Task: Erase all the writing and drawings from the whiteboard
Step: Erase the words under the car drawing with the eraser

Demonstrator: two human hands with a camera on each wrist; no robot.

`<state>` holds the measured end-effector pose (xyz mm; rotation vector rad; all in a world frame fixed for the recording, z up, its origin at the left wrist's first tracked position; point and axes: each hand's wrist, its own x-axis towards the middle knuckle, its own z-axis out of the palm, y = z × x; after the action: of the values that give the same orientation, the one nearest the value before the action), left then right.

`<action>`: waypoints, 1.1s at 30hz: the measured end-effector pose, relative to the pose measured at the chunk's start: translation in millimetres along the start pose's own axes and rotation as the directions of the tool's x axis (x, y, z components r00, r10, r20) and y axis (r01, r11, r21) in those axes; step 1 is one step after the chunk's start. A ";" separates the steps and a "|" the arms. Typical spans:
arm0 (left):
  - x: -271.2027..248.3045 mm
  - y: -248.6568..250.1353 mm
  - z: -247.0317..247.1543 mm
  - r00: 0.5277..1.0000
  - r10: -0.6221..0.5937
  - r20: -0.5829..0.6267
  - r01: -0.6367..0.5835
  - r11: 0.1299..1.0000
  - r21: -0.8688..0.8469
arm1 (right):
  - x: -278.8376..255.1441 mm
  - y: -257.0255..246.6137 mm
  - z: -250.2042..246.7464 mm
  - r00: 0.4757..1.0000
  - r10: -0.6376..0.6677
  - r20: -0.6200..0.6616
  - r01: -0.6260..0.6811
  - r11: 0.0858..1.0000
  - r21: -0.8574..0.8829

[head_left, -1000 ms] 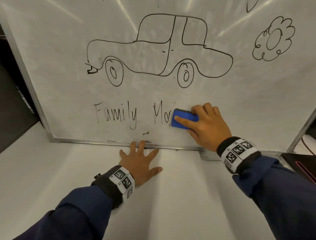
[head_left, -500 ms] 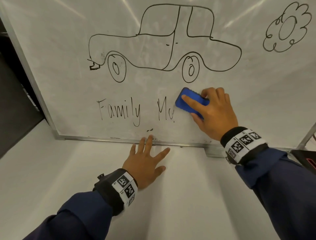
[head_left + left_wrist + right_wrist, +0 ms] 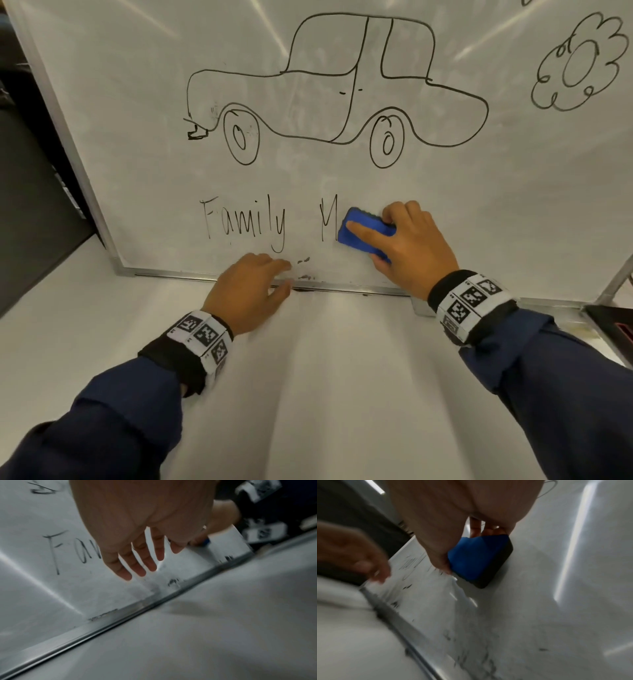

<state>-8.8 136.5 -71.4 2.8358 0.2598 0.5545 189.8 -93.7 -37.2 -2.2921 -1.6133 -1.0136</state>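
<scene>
The whiteboard leans on a white table, bearing a car drawing, a flower, the word "Family" and a lone "M". My right hand grips a blue eraser and presses it on the board just right of the "M". In the right wrist view the eraser lies flat against the board, thumb along its side. My left hand is raised over the board's bottom frame, fingers straight and slightly spread, holding nothing.
Black smudges sit near the board's aluminium bottom frame. A dark object lies at the right edge of the white table. Dark space opens to the left of the board.
The eraser swept up and came back down against the "M", and the letters after it are gone. My left hand lifted off the table toward the board's lower frame.
</scene>
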 end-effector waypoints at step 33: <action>13.8 -88.0 -13.7 0.628 -0.674 -0.388 0.410 0.711 -0.572 | 21.0 -15.0 -4.0 0.990 0.111 -0.090 -0.102 0.990 0.102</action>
<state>-12.8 226.3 -77.7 1.9112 0.9646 1.1378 178.8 -73.4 -25.0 -2.2048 -1.4537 -0.9817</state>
